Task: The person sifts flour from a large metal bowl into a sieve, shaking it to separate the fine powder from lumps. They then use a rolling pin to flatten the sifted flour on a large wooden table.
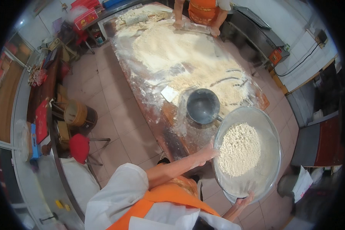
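Note:
A large round sieve with a metal rim is held over the right near end of the table, partly beyond its edge. Pale crumbly lumps lie in it, heaped toward its left side. My left hand grips the rim at the left. At the bottom rim is my right hand, its fingers partly seen through the mesh. A dark metal ladle or pan with a short visible handle sits on the table just beyond the sieve. Beside it lies a white scraper, amid spread flour.
The floury wooden table runs away from me. At its far end a person in an orange apron holds a rolling pin. A red-topped stool and a bucket stand left, a dark bin right.

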{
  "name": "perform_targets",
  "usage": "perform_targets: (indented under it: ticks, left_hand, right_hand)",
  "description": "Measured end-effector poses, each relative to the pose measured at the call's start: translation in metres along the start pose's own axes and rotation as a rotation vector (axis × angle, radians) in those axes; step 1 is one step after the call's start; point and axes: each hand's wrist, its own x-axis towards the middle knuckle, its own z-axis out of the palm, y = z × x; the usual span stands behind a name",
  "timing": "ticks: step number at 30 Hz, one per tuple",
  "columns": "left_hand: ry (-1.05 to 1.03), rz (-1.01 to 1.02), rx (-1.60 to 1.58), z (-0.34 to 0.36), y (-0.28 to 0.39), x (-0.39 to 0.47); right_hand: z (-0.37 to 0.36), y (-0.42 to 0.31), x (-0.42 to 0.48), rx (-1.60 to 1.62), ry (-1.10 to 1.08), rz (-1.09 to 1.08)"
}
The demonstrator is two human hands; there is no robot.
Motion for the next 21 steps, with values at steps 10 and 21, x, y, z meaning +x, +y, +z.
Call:
perform_targets:
  ticks: [10,21]
  left_hand:
    - [0.245,0.131,-0.241,-0.137,0.092,-0.060]
    - [0.342,0.195,-0.341,-0.317,0.182,-0.098]
  right_hand:
    - [0.184,-0.099,0.050,0.878,-0.027,0.470]
    - [0.383,-0.154,0.044,0.742,-0.057,0.510]
